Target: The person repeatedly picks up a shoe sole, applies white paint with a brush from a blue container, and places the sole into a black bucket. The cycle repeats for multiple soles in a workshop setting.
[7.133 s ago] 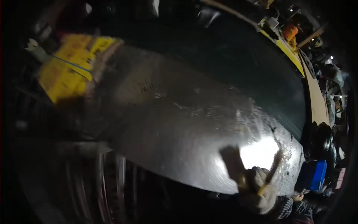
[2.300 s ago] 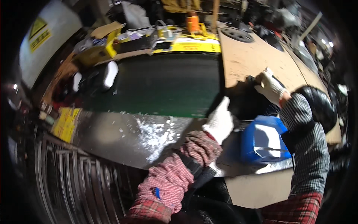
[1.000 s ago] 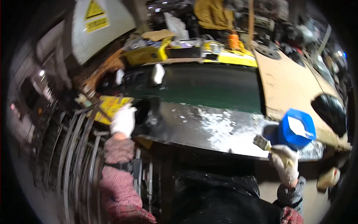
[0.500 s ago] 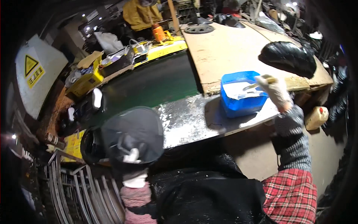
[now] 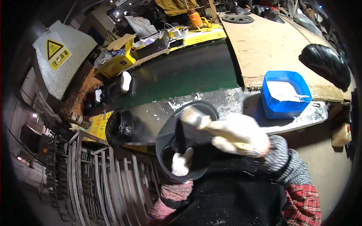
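Note:
My left hand [image 5: 182, 162], in a white glove, grips the near side of a round, black, bowl-shaped piece [image 5: 163, 136] and holds it tilted at the bench's front edge. What its fingers grip inside is partly hidden in the dark hollow. My right hand [image 5: 241, 135], also gloved and slightly blurred, is closed on a paintbrush [image 5: 193, 116]. The brush's pale, coated end is over the opening of the black piece, pointing left. On the bench to the right is a blue square-cut plastic container [image 5: 284, 107] with white liquid or paste inside.
A dark green belt [image 5: 188, 71] runs behind the metal bench top [image 5: 233, 103]. Another black round piece [image 5: 120, 128] sits left of my hands. Metal racks [image 5: 109, 180] stand lower left. A board-topped table [image 5: 264, 45] carries black parts. A grey cover [image 5: 66, 35] bears a warning sign.
My right hand has moved left from the blue container to the black piece, bringing the brush. The view has turned left, and my left hand still holds the black piece.

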The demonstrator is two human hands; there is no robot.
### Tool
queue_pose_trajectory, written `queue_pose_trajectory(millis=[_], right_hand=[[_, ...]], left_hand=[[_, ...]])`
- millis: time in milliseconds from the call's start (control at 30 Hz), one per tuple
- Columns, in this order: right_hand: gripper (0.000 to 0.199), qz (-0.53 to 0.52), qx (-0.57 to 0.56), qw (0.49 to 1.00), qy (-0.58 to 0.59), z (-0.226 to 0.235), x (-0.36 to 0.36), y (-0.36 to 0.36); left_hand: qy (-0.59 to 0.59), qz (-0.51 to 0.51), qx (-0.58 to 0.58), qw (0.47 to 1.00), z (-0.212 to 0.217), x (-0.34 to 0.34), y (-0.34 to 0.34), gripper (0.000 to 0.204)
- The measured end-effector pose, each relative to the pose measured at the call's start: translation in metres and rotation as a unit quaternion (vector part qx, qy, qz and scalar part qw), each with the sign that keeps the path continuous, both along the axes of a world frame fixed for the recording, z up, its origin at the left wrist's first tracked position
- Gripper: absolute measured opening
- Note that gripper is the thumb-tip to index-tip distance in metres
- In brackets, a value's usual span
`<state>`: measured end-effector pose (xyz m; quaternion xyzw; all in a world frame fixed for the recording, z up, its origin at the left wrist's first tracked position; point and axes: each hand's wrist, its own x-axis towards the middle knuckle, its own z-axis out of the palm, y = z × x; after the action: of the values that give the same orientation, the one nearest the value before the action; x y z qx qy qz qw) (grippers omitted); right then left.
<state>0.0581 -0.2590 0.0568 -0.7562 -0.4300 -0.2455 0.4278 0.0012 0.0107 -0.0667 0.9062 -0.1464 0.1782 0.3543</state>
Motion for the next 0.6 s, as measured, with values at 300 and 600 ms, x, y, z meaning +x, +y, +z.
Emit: queue_pose_trajectory(millis=[300,600], right_hand=[[0.024,-0.017,0.164,0.887,0.432,-0.064,0.002,-0.024],[0.043,0.135,-0.099,0.983,0.074,0.034,0.015,0.095]], left_hand=[[0.196,0.063,-0.654,0.728,0.023,0.009,-0.015,0.036],[0.157,-0.001,-0.588,0.794,0.055,0.019,-0.044,0.022]])
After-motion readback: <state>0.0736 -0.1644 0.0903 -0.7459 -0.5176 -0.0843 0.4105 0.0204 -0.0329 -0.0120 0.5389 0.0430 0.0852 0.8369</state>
